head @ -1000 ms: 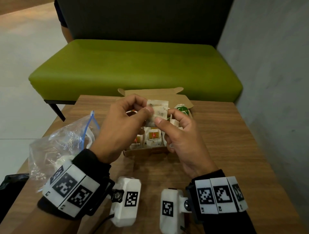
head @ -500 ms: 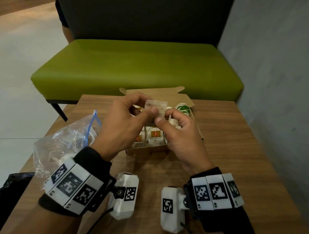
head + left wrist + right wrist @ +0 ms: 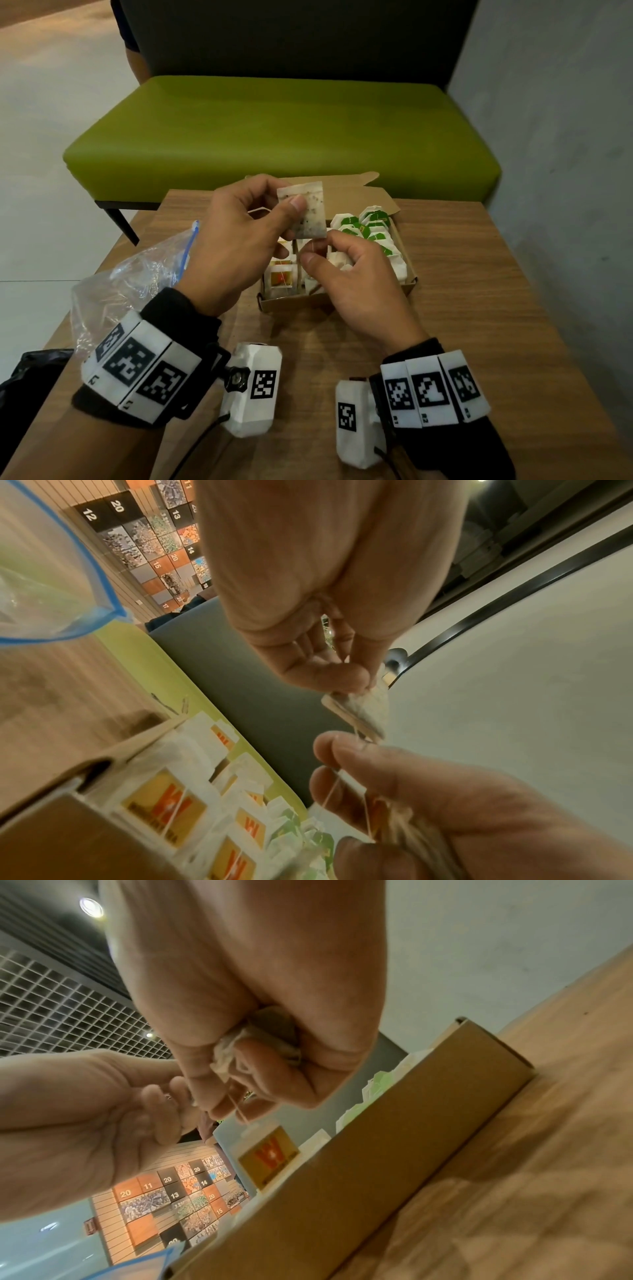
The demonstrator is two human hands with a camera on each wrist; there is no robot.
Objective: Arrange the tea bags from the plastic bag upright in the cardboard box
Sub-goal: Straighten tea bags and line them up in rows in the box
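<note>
Item: one tea bag (image 3: 306, 209), frame centre, pinched in left hand (image 3: 228, 246) above cardboard box (image 3: 407, 287); right hand (image 3: 356, 274) grip clamped on more bags and its string, apparently untangling before upright filing; plastic bag (image 3: 137, 277) lower left on worktop.

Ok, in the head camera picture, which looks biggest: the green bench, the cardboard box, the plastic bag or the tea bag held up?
1. Green padded bench
2. Brown cardboard box and clear plastic bag: alike, unsure
3. Speckled paper tea bag
</note>
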